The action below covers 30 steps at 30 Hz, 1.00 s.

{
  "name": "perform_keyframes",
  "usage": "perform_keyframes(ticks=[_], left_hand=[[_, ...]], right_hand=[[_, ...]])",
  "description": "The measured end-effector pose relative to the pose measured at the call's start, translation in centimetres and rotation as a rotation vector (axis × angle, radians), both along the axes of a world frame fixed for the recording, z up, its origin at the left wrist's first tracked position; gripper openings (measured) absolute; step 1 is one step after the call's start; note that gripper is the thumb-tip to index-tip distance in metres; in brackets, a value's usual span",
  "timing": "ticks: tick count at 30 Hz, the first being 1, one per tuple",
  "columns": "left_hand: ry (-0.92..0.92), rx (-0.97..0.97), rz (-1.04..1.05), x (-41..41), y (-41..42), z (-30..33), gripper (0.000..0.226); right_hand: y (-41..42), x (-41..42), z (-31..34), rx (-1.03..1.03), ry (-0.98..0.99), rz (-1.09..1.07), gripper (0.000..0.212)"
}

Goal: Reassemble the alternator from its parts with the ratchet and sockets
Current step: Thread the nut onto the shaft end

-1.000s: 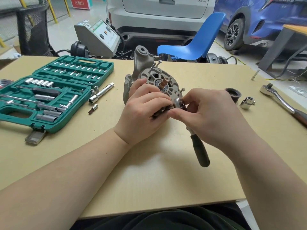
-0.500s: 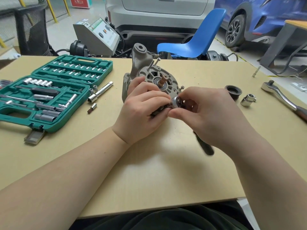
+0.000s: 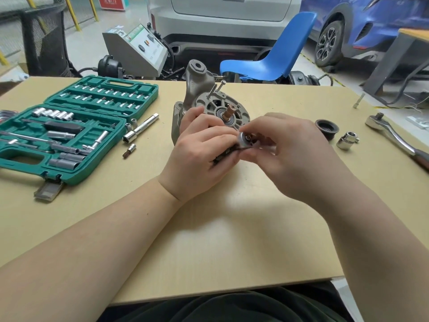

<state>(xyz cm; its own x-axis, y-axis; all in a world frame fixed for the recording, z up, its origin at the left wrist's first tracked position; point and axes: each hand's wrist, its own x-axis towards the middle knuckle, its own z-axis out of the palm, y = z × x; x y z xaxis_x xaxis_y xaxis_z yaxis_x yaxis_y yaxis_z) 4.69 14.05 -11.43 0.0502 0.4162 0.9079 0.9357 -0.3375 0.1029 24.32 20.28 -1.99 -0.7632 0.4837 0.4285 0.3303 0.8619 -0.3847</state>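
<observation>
Plainly, with both hands, left (image 3: 199, 154) and right (image 3: 287, 154), pinching the small ratchet head (image 3: 243, 140) at the six-o'clock rim of the mid-counter alternator (image 3: 209, 105), a slipped pinch could drop it.

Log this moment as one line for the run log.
left hand grips small ratchet | right hand pinches its shiny round head | grey metal alternator behind hands | large chrome ratchet idle right

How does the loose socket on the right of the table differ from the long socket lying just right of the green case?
The loose socket is short and squat; the long socket is slim and stretched out. The loose socket sits near the black cup, the long socket beside the green case. Both are shiny metal, lying untouched on the table.
</observation>
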Motion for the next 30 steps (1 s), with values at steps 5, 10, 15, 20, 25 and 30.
perform_keyframes(ticks=[5, 10, 15, 20, 25, 30], left_hand=[[-0.014, 0.008, 0.000, 0.14, -0.04, -0.02, 0.012], [-0.024, 0.011, 0.009, 0.05, -0.02, 0.18, 0.012], [-0.011, -0.006, 0.019, 0.28, -0.11, 0.22, 0.012], [-0.038, 0.009, 0.022, 0.48, -0.17, 0.34, 0.011], [-0.015, -0.006, 0.016, 0.28, -0.10, 0.34, 0.011], [-0.021, -0.003, 0.020, 0.46, -0.09, 0.30, 0.011]], right_hand=[[0.33, -0.08, 0.54, -0.007, -0.024, -0.025, 0.022], [-0.29, -0.01, -0.19, -0.025, 0.042, -0.070, 0.028], [0.10, -0.03, 0.51, 0.009, -0.044, 0.029, 0.024], [-0.17, -0.12, 0.22, -0.015, 0.001, -0.085, 0.032], [-0.32, -0.16, 0.26, 0.012, -0.050, -0.036, 0.016], [-0.08, -0.25, 0.59, -0.003, -0.059, -0.033, 0.018]])
